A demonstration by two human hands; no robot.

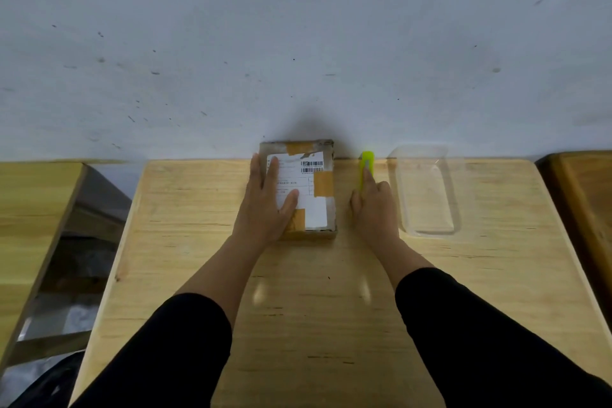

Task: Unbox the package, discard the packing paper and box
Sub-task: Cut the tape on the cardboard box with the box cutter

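A small cardboard box (318, 189) with a white shipping label and strips of brown tape lies flat at the far edge of the wooden table (198, 242), against the wall. My left hand (268, 205) rests flat on the box's left half, fingers spread over the label. Just right of the box lies a yellow-green utility knife (367, 166). My right hand (374, 205) covers its near end, index finger stretched along its top, thumb on its left side. Whether the knife is lifted off the table cannot be told.
A clear plastic tray (427, 189) stands right of the knife near the wall. A second wooden table (29, 225) is at the left across a gap with dark clutter below, and a darker wooden surface (583, 195) at the right edge.
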